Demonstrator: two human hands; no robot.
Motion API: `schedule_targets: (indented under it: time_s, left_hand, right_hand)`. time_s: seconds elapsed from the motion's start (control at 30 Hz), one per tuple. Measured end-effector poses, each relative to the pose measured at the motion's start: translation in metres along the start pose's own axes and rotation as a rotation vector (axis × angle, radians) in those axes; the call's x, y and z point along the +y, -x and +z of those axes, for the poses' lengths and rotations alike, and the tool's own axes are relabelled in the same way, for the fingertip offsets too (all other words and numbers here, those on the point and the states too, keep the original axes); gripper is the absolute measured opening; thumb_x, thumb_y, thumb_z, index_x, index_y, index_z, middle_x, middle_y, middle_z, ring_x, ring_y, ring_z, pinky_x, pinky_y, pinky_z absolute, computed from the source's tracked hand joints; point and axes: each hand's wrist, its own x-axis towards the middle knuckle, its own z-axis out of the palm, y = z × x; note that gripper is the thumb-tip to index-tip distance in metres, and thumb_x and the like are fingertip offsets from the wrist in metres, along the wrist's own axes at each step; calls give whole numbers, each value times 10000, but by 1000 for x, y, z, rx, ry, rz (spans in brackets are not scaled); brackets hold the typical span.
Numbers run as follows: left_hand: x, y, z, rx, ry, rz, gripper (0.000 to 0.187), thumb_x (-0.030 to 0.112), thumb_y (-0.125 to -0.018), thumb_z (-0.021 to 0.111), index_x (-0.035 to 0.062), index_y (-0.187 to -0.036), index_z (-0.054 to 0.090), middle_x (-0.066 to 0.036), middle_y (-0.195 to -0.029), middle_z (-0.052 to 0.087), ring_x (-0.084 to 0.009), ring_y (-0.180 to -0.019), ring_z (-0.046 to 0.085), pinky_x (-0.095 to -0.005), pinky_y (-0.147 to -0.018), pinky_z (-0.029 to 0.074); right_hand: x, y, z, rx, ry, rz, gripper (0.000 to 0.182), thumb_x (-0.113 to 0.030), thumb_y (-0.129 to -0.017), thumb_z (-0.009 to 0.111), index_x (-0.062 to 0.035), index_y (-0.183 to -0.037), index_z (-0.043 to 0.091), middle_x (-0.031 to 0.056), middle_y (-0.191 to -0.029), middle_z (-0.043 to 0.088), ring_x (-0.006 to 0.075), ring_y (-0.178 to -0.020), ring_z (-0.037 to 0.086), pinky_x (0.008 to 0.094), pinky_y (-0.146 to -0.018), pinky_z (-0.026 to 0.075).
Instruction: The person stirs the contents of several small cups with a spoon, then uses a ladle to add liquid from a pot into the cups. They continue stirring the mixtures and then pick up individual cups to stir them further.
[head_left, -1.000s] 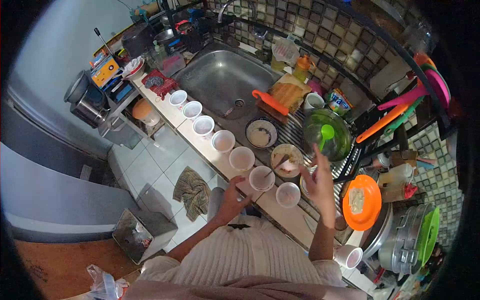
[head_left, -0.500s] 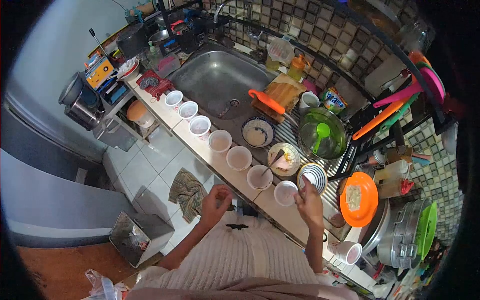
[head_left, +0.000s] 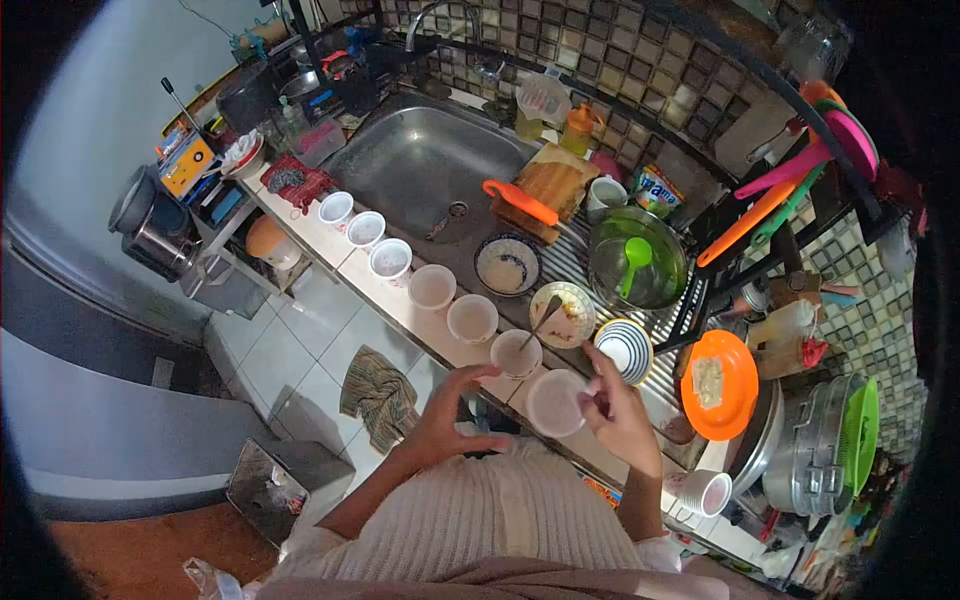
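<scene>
Head view, looking down on a kitchen counter [head_left: 400, 305] beside a steel sink [head_left: 425, 160].

Progress, as I judge it: six small white cups stand in a diagonal row along the counter edge, from the far cup [head_left: 336, 209] down to the nearest standing cup [head_left: 516, 352]. Each shows a pale fill inside, so I read these as portioned. A seventh cup [head_left: 553, 403] is lifted off the counter, held in front of the person's body, just near of the row's end. A stack of empty cups [head_left: 703, 492] sits to the right, so more portions appear to remain.

Grip: the right hand [head_left: 620, 415] pinches the lifted cup at its right rim, thumb and fingers closed on the wall. The left hand [head_left: 448, 425] hovers just left of it, fingers loosely spread, touching nothing that I can see.

Orientation: the lifted cup's mouth faces up toward the camera, its axis near vertical; I see only the round opening, slightly blurred. Contents pale, level not readable.

Nearby: a bowl with a spoon [head_left: 562, 313], a striped bowl [head_left: 623, 349], a green-lidded pot [head_left: 637, 262], an orange plate [head_left: 718, 385].
</scene>
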Motion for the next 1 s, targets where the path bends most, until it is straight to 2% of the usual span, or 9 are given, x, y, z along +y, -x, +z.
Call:
schedule_targets:
  time_s: [0.17, 0.23, 0.3, 0.43, 0.5, 0.57, 0.63, 0.87, 1.0]
  left_hand:
    - [-15, 4, 11, -79, 21, -75, 818, 255, -575, 806, 43, -1251, 398, -138, -1226, 475, -281, -1133, 465, -385, -929, 384]
    - [-22, 11, 6, -96, -56, -129, 815, 248, -563, 809, 43, -1244, 411, -137, -1221, 483, -279, -1130, 472, -385, -929, 385]
    - [-27, 21, -1, 38, -26, -260, 791, 240, -551, 814, 35, -1216, 438, -137, -1180, 512, -277, -1091, 504, -381, -919, 394]
    - [-56, 33, -5, 343, 3, -263, 752, 175, -532, 813, 15, -1170, 448, -144, -1095, 555, -252, -1038, 546, -359, -885, 423]
    - [-57, 28, -8, 401, 126, -230, 735, 125, -534, 804, -11, -1158, 439, -147, -1071, 562, -237, -1007, 566, -344, -856, 446]
    - [-50, 28, -15, 440, -36, -205, 698, 100, -540, 819, 3, -1127, 454, -100, -1018, 586, -195, -944, 580, -332, -821, 468]
    - [-42, 26, -15, 469, -1, -249, 663, 99, -549, 815, 1, -1103, 464, -98, -1002, 593, -196, -931, 585, -327, -810, 469]
    - [-52, 23, -15, 352, -49, -226, 682, 173, -566, 802, 4, -1135, 466, -126, -1049, 574, -209, -979, 574, -335, -834, 449]
    - [-46, 20, -11, 356, 76, -254, 665, 187, -570, 802, 13, -1124, 477, -118, -1049, 576, -214, -972, 571, -345, -840, 441]
  right_hand:
    - [-20, -15, 19, -288, -133, -17, 559, -68, -806, 568, -47, -1308, 324, 78, -647, 534, 169, -564, 529, 281, -556, 426]
    - [-1, -30, 26, -195, -117, -127, 539, -93, -821, 575, -38, -1295, 325, 80, -655, 548, 167, -551, 532, 267, -521, 416]
    - [12, -49, 29, 232, -83, -60, 467, -98, -822, 584, -15, -1234, 380, 96, -681, 559, 158, -552, 537, 270, -514, 413]
    - [12, -83, 43, 303, -118, 14, 348, -124, -821, 593, -10, -1129, 478, 108, -729, 562, 170, -599, 551, 286, -550, 430]
    - [19, -94, 46, 108, 5, -182, 210, -143, -821, 588, -21, -990, 567, 108, -777, 561, 199, -654, 565, 304, -586, 446]
    - [13, -86, 44, 69, 59, -211, 136, -149, -809, 584, -51, -898, 615, 94, -791, 556, 226, -697, 569, 301, -607, 454]
    - [15, -76, 36, 41, 208, -663, 134, -93, -758, 636, -60, -887, 645, 77, -769, 581, 182, -612, 561, 276, -544, 446]
    - [14, -42, 15, -51, 223, -749, 211, -14, -607, 694, -77, -807, 668, 54, -742, 585, 156, -526, 558, 260, -446, 432]
    - [13, -29, 10, 174, 186, -813, 232, 3, -589, 692, -99, -797, 681, 44, -718, 586, 135, -544, 565, 248, -463, 443]
